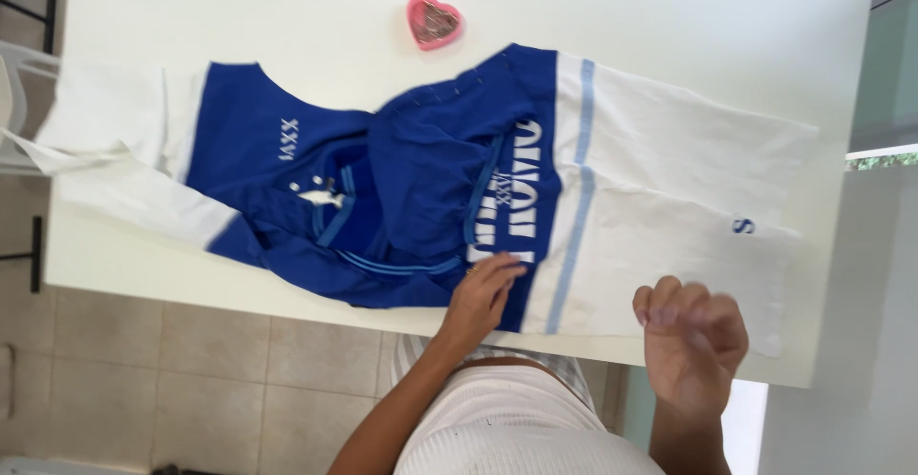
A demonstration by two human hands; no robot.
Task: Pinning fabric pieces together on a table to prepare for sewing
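Presently, a blue and white garment (421, 179) lies spread flat across the white tabletop (287, 16), its blue portion rumpled and folded over itself at the middle, its white panels extending smooth to either end. The left hand (483, 293) rests on the near edge of the blue cloth, fingers extended and pressing, not closed around anything. The right hand (690, 336) hangs above the near edge of the white panel, fingers curled loosely inward, holding nothing that can be made out. The fabric appears thin, soft and light; it would likely drape, slide and bunch, so a pinch at a hem or seam seems the soundest hold. A pink heart-shaped dish (435, 21) of small metallic items, probably pins, sits beyond the garment.
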